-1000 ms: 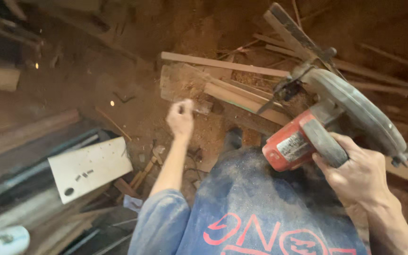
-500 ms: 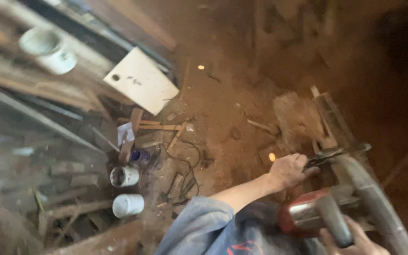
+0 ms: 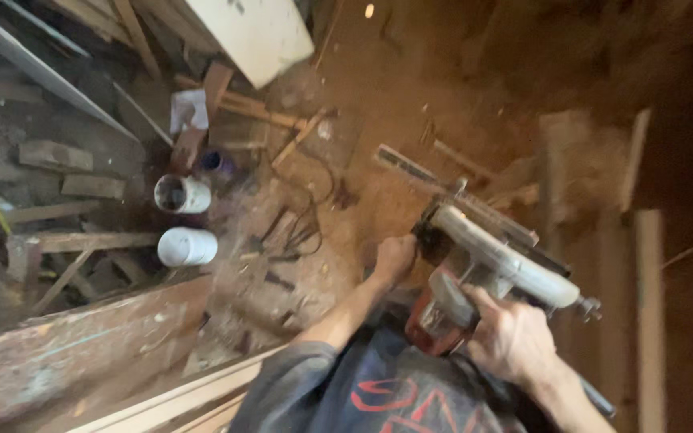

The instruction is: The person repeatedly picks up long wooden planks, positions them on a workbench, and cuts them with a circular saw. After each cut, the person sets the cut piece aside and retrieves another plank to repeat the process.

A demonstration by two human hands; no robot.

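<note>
Gripping the red-bodied circular saw with grey metal guard (image 3: 475,277) 2-handed, right hand (image 3: 515,337) wrapped on its handle, left hand (image 3: 395,256) closed at its front edge; keep it level above the sawdust-covered floor (image 3: 378,168), clear of the 2 white plastic tubs (image 3: 182,220).

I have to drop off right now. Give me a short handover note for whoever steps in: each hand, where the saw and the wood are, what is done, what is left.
Right hand: closed on the rear handle of the circular saw.
Left hand: at the saw's front end, by the guard; grip blurred.
Saw: held low over the sawdust-covered floor, red motor body toward the person.
Wood: planks stand just right of the saw.
Done: no finished cut visible.
Left: whether the blade touches wood cannot be told.
</note>
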